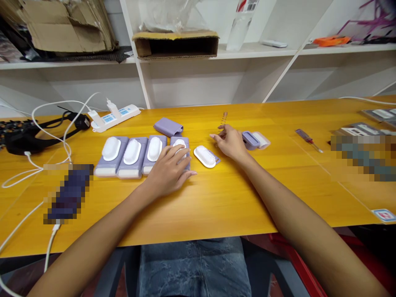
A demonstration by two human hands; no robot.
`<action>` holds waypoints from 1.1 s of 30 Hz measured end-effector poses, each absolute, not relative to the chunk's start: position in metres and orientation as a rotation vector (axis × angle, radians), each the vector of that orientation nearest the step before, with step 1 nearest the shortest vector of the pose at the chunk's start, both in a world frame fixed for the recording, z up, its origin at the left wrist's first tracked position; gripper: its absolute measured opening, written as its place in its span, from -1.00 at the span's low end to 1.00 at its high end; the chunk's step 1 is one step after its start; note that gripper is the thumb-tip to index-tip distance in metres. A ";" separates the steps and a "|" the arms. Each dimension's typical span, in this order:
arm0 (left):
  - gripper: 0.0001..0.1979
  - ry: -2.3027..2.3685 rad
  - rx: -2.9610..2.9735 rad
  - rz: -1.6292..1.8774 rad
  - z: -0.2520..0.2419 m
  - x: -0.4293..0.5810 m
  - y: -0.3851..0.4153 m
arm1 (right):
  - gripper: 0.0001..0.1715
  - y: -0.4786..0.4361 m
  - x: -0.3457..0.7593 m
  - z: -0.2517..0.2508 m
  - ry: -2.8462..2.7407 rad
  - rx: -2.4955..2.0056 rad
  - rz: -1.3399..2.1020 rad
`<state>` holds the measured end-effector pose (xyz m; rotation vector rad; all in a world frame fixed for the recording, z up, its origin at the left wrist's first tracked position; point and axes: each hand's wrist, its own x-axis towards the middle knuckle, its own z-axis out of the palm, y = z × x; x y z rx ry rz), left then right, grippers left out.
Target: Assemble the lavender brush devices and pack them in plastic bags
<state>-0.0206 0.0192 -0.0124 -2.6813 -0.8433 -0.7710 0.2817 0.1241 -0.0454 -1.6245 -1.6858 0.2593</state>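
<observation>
Two bare hands out on the worktop (198,206); left hand (168,173) lies with fingers spread wide over the fourth lilac case (175,141); right hand (229,143), fingers curled narrow, nothing visible in them, just beside a coil spring (223,119).

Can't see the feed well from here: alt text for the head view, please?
Seen from the head, the left hand rests on the end one of four lilac cases topped with white ovals, on a yellow table. The right hand sits between a loose white oval brush and a small lilac-and-white part, just below a coil spring.
</observation>
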 end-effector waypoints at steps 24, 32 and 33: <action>-0.71 -0.891 -2.695 -0.780 -0.011 -0.022 0.021 | -0.63 0.097 0.242 -0.033 -2.120 -1.031 0.194; -0.71 -0.919 -2.706 -0.794 -0.009 -0.022 0.020 | -0.65 0.085 0.240 -0.024 -2.182 -1.085 0.435; -0.71 -0.913 -2.704 -0.793 -0.009 -0.022 0.020 | -0.64 0.084 0.239 -0.023 -2.177 -1.088 0.481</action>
